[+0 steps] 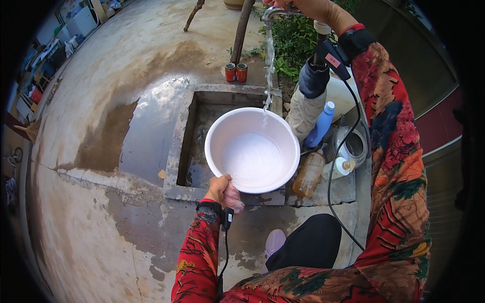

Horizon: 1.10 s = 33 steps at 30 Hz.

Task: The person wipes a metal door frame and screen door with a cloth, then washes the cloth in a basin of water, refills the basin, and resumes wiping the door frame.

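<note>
A white plastic basin (pixel 252 151) with a little water in it rests partly over a sunken concrete trough (pixel 188 131). My left hand (pixel 218 188) is closed at its near rim, and a wet-looking pink cloth (pixel 233 198) hangs from the same grip. Up at the top edge, my right hand (pixel 316 9) is on the metal tap (pixel 269 14), its fingers partly cut off by the frame and seemingly wrapped about the handle. From the spout, a stream of water (pixel 269 55) falls into the basin.
Right of the basin stand a blue bottle (pixel 321 123), an amber bottle (pixel 309 174), a white pump bottle (pixel 337 168) and a metal pot (pixel 354 147). Two red cans (pixel 236 72) sit behind the trough. A black cable (pixel 330 194) hangs from my right wrist. Wet concrete (pixel 146 131) lies left.
</note>
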{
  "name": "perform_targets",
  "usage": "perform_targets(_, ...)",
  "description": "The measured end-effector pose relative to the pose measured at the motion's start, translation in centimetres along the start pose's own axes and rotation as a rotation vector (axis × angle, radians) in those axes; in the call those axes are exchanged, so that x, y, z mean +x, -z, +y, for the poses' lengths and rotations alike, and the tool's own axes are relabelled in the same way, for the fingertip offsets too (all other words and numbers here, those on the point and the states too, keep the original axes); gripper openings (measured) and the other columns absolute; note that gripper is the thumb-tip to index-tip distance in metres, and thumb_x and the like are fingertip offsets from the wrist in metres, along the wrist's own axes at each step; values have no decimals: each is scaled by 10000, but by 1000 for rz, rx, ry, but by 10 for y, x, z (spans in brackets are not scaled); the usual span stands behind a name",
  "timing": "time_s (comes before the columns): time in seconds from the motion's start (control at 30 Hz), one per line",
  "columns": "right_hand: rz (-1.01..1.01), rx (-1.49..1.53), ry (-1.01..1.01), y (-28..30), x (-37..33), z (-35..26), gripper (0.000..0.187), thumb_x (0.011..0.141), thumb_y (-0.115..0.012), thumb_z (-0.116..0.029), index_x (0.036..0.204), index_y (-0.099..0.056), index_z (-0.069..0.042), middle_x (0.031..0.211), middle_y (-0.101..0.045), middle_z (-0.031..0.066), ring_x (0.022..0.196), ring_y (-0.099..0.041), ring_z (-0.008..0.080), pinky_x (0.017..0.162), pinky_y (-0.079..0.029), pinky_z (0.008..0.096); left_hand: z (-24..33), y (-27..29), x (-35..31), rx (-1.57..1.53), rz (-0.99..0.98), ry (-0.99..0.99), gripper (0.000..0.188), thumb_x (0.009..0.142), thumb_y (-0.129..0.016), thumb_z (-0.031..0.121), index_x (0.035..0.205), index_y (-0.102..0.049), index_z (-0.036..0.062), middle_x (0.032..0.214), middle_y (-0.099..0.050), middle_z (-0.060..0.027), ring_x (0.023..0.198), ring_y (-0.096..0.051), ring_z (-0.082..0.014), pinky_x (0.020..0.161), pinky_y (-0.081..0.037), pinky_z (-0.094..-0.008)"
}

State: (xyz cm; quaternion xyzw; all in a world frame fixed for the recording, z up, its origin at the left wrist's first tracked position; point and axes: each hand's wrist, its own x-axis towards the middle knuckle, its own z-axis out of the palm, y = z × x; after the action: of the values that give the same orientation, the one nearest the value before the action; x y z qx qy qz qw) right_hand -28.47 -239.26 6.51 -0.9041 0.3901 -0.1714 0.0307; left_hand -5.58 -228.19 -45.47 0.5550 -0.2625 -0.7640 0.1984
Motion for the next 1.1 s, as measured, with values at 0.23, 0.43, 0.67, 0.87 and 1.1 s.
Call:
perform_targets(0.23,54,215,-158,-4,2,-5,138,786,-586,-137,804,-653,-18,736,-591,13,651,-545,83,596,-440,232,14,0,-5,34,-9,6,427,751,-628,75,1118,-540,-124,969,-643,-192,823,-644,-299,762,-524,-408)
perform_targets(0.43,81,214,-206,-8,3,-5,144,779,-595,-146,810,-656,-19,753,-608,18,662,-555,81,609,-449,234,15,3,0,41,-18,4,406,754,-628,73,1101,-547,-123,949,-647,-188,811,-645,-299,754,-524,-406)
perform_targets(0.67,78,231,-188,-10,4,-6,159,794,-584,-153,819,-654,-13,757,-613,22,677,-567,82,618,-450,221,15,4,4,34,-8,1,402,752,-632,74,1091,-548,-125,940,-646,-188,796,-643,-304,746,-525,-412)
perform_targets(0.87,64,201,-182,-8,4,-6,164,801,-578,-156,818,-652,-11,755,-606,21,669,-553,81,617,-447,229,18,3,1,19,-18,-11,409,743,-632,74,1088,-550,-128,931,-645,-188,786,-640,-305,736,-526,-411)
perform_targets(1.1,77,124,-125,-8,3,-6,149,799,-577,-132,792,-648,-2,773,-604,30,685,-552,89,626,-445,233,21,3,-3,19,-32,-19,400,737,-629,67,1082,-561,-124,924,-646,-188,782,-638,-305,726,-527,-407)
